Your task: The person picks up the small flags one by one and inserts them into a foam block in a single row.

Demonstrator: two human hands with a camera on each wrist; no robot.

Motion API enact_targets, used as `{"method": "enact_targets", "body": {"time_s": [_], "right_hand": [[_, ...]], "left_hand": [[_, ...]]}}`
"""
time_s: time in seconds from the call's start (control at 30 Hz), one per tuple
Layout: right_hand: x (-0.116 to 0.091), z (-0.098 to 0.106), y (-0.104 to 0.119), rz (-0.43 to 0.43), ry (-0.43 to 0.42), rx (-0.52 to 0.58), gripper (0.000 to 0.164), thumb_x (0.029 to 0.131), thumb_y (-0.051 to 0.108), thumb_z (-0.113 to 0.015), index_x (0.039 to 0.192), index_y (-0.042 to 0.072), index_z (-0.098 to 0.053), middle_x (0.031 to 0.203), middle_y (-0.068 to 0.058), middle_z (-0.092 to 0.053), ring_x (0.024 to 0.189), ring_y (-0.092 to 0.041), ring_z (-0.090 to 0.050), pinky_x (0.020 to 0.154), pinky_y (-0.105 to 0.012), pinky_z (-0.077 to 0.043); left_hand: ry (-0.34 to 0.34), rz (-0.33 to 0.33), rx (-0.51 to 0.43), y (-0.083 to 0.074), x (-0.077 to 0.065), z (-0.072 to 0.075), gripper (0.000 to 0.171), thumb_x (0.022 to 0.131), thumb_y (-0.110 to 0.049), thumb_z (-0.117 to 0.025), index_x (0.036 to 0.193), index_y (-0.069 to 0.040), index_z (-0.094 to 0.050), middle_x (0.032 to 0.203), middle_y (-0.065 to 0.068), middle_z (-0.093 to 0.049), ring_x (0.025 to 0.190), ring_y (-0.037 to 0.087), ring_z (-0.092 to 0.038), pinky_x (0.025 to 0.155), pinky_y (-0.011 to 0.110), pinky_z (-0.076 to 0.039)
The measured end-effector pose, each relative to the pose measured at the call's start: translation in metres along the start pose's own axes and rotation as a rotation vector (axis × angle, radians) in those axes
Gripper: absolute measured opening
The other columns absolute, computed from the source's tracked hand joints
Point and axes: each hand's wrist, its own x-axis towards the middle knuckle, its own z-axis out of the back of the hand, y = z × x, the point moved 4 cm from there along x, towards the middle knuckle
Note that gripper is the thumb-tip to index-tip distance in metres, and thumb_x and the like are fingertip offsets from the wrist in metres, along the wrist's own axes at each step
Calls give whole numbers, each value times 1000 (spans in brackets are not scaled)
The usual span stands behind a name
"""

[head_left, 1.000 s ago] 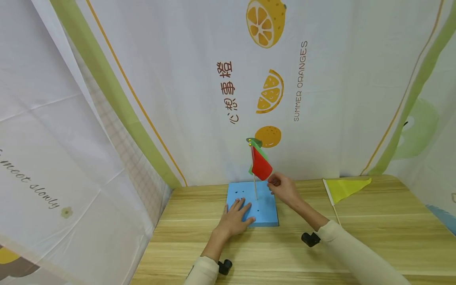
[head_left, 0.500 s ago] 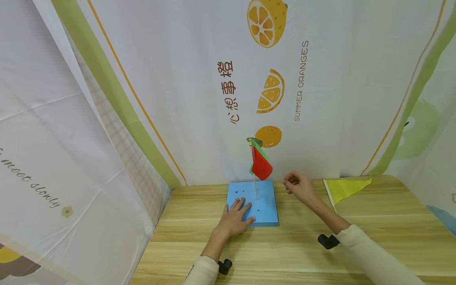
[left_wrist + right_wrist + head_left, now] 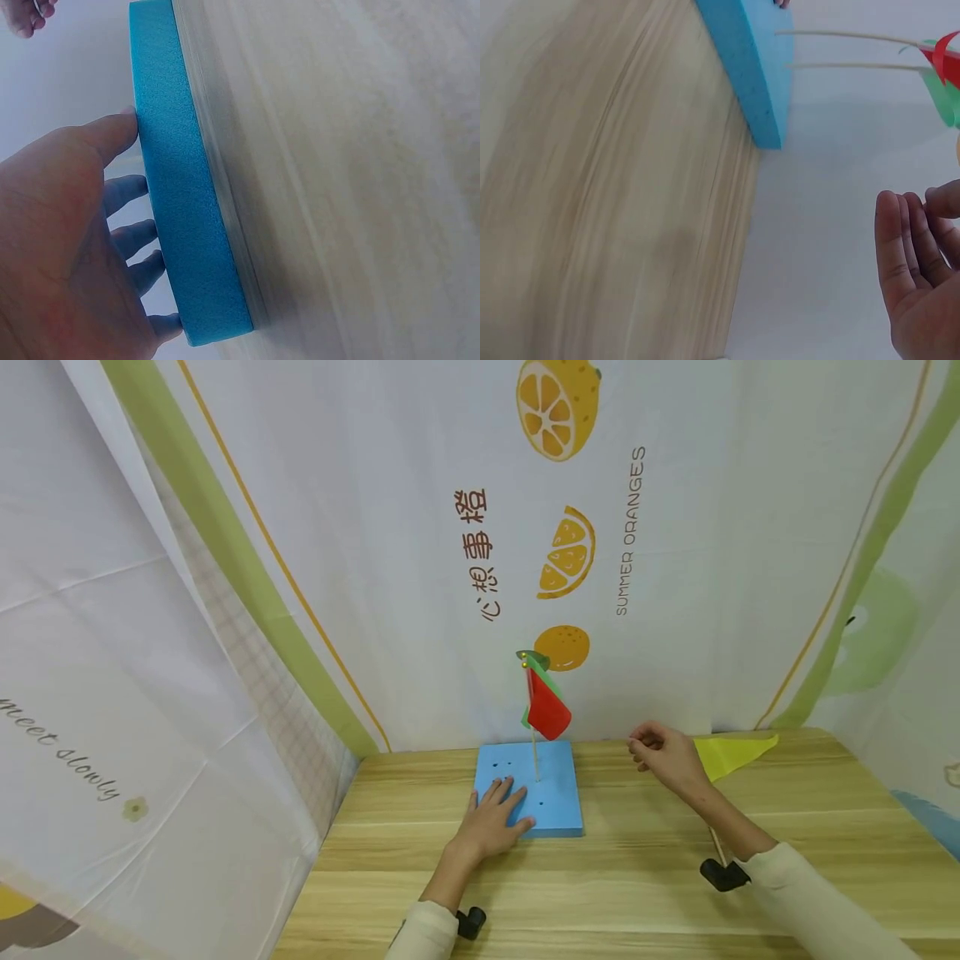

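Observation:
My left hand (image 3: 487, 822) rests with spread fingers on a blue foam block (image 3: 561, 810), its fingertips against the top face in the left wrist view. Two stick flags stand upright in the block: a red flag (image 3: 550, 710), with a green flag (image 3: 545, 670) partly hidden behind it. In the right wrist view their thin sticks enter the foam side by side. My right hand (image 3: 670, 760) hovers to the right of the block, fingers bent loosely and holding nothing. Behind it lies a yellow pennant flag (image 3: 738, 756), its white sleeve and part of its stick covered by the hand and forearm.
Several small holes (image 3: 542, 803) mark the block's top. The wooden table (image 3: 600, 893) ends at a white curtain (image 3: 675, 610) printed with oranges. Black wrist-worn cameras (image 3: 722, 875) jut from both forearms.
My right hand has moved right, away from the red flag and over towards the yellow pennant flag, covering part of it. The left hand stays on the block, and both standing flags remain upright.

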Motion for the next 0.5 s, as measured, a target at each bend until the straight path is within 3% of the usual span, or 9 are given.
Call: {"method": "enact_targets", "body": {"time_s": [0.2,0.5], "right_hand": [[-8,15,-9,6,-15,-34,19,107,16,-68,113,-2,-71,95,-15,-73,75,-7,-71,68,-31,-65],[-16,33,-18,17,-21,-61,22,107,16,-66,116,-3,-71,94,-17,-75,72,0,-68,66,-32,-65]], "left_hand": [[3,-3,-7,0,0,0,65,108,-51,-58,163,-18,-47,175,11,-32,164,36,-26,130,70,-18],[0,-7,-13,-1,0,0,65,108,-50,-58,163,-18,-47,175,11,-32,164,37,-26,129,71,-18]]}}
